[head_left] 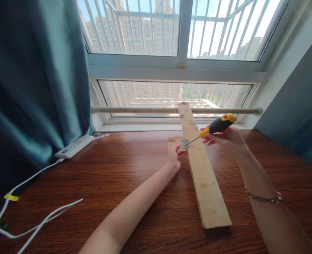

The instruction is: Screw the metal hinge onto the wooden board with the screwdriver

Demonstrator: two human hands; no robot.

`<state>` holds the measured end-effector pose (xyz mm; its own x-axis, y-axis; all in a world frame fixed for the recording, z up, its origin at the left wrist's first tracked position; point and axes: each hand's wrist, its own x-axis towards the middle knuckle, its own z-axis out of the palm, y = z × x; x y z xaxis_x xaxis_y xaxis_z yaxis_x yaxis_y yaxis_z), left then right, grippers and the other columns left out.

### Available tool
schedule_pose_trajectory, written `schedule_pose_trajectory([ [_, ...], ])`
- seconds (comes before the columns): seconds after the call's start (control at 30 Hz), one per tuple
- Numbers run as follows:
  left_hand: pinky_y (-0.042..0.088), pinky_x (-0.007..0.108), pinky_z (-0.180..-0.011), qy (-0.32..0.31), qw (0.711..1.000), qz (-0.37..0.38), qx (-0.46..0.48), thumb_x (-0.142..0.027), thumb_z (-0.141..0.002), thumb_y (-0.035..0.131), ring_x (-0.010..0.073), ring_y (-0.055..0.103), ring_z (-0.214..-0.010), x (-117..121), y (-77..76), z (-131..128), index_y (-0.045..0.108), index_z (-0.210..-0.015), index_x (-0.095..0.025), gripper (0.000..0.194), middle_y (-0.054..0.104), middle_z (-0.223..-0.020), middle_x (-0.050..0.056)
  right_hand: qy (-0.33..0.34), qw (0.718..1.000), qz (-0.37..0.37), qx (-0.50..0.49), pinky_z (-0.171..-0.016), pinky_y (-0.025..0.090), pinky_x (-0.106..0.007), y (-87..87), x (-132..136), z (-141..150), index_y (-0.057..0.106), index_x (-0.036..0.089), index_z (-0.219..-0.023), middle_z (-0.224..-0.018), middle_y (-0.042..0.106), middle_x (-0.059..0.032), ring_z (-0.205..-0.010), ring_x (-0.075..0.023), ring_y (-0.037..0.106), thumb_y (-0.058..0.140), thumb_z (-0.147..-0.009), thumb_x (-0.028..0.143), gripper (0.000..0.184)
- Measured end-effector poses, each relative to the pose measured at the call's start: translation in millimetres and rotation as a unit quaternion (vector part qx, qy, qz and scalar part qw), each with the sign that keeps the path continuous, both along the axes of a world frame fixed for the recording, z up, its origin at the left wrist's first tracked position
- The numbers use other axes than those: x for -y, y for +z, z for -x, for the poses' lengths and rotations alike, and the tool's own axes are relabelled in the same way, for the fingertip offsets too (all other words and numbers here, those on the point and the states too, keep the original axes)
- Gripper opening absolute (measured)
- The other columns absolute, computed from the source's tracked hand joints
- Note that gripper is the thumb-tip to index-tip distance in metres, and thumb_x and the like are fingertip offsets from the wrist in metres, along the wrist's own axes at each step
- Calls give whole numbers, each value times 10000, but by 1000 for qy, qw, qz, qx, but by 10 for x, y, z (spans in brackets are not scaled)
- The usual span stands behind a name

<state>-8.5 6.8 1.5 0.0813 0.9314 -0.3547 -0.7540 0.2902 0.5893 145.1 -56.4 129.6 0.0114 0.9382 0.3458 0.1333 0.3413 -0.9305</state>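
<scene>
A long pale wooden board [206,176] lies lengthwise on the brown table, its far end by the window. Against its left side sits a short wooden piece [172,143], and a metal hinge [186,142] spans the two. My left hand [175,160] is closed on the near edge of the short piece, thumb on top. In my right hand [224,137] is a screwdriver [219,125] with a black and yellow handle, tilted down to the left. Its tip meets the hinge; any screw under it is too small to make out.
A white power strip [75,146] lies at the table's left by the dark curtain [39,70], its white cable [39,225] looping forward. A horizontal rail [145,110] crosses before the window, close to the board's far end. A wall closes off the right.
</scene>
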Motion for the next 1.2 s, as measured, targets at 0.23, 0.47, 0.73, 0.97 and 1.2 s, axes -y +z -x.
schedule_pose_trajectory([
  [0.23,529,259,-561,-3,1000,5,3,-140,-731,557,132,621,-524,-15,-20,0,596,-815,-104,99,669,-711,55,-221,945,-101,217,-429,485,-263,-133,-55,80,626,148,-566,-491,627,-44,-427,-173,595,728,-600,428,300],
  [0.47,529,263,-576,-1,1000,-2,-3,-144,-729,563,112,599,-494,-4,-12,-11,588,-807,-117,86,665,-719,53,-47,999,-12,-18,-363,467,-225,-90,-56,104,588,156,-920,-889,692,-94,-497,-169,633,783,-550,346,459],
  [0.73,527,267,-577,-1,1000,-2,1,-143,-722,563,122,608,-508,-11,-22,-6,598,-821,-114,109,668,-723,54,46,994,83,-51,-611,571,-315,11,6,-53,657,145,-817,-928,686,-103,-659,-212,670,812,-499,287,380],
  [0.97,525,264,-567,2,1000,5,8,-120,-732,543,136,624,-535,-16,-19,-12,584,-832,-110,109,669,-705,52,-243,962,-42,117,-417,461,-268,-198,-121,120,617,137,-578,-507,612,-54,-445,-175,580,749,-562,415,308],
  [1.2,526,276,-563,7,1000,6,3,-122,-745,536,140,623,-531,-27,-37,-19,572,-885,-115,145,670,-718,58,-224,973,-64,-3,-318,345,-201,-262,-209,139,557,162,-807,-768,640,-30,-402,-93,527,735,-570,392,375],
])
